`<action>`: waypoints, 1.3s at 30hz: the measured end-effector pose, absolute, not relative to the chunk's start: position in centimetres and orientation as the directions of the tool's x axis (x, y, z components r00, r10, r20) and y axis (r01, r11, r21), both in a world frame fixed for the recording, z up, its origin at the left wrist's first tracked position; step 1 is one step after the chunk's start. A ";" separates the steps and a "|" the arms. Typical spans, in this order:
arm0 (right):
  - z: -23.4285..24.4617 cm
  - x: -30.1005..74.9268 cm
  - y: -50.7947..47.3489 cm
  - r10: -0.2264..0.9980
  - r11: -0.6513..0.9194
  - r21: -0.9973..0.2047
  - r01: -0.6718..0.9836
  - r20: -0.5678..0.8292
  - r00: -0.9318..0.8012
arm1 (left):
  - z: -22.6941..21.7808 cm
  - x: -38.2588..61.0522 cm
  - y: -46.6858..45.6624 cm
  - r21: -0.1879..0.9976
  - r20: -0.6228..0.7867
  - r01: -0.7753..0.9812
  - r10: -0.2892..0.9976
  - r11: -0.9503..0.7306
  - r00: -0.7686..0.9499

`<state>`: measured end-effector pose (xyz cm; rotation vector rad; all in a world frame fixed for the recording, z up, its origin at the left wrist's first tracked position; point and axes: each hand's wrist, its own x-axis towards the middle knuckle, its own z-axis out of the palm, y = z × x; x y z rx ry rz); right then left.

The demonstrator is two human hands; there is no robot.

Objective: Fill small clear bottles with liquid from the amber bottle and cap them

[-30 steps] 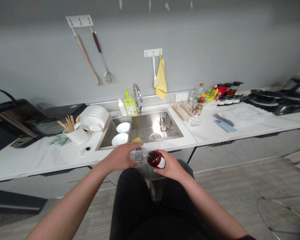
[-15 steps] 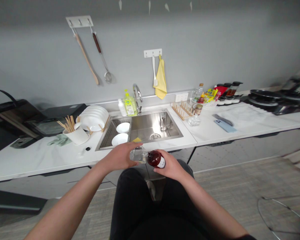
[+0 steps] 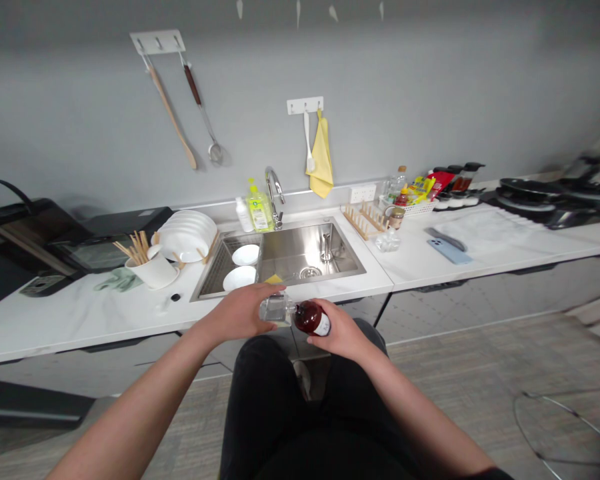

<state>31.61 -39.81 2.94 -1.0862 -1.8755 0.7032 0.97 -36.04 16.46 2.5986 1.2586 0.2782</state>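
Note:
My left hand (image 3: 245, 312) is closed around a clear glass bottle (image 3: 276, 308), which lies tilted on its side with its neck pointing right. In my right hand (image 3: 341, 331) is a dark red-brown bottle (image 3: 309, 318) with a white label, tipped so that its mouth meets the neck of the clear one. Both bottles are held in front of the counter edge, just below the sink (image 3: 320, 250). Whether liquid runs between them is too small to tell. A small black cap (image 3: 175, 297) lies on the counter to the left.
White bowls (image 3: 241, 277) sit in the sink's left rack. Left of it stand white plates (image 3: 187, 233) and a pot of chopsticks (image 3: 153, 270). Soap bottles (image 3: 259, 210) are beside the faucet (image 3: 275, 193). At right are a wooden rack (image 3: 364, 220) and a blue phone (image 3: 450, 251).
Hardly anything differs. Both hands keep the two bottles mouth to mouth in the same place, and the view has shifted very slightly.

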 end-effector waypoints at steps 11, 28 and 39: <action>3.1 31.6 -39.8 0.876 0.477 -0.780 0.406 0.385 -0.290 | 16.5 1.0 -36.0 0.269 0.076 0.740 0.780 -0.616 0.621; 2.9 31.6 -39.8 0.881 0.467 -0.790 0.397 0.376 -0.289 | 16.7 1.0 -36.0 0.257 0.082 0.734 0.771 -0.629 0.632; 3.0 31.5 -40.0 0.884 0.459 -0.801 0.385 0.372 -0.281 | 17.0 1.2 -36.1 0.269 0.068 0.738 0.776 -0.619 0.627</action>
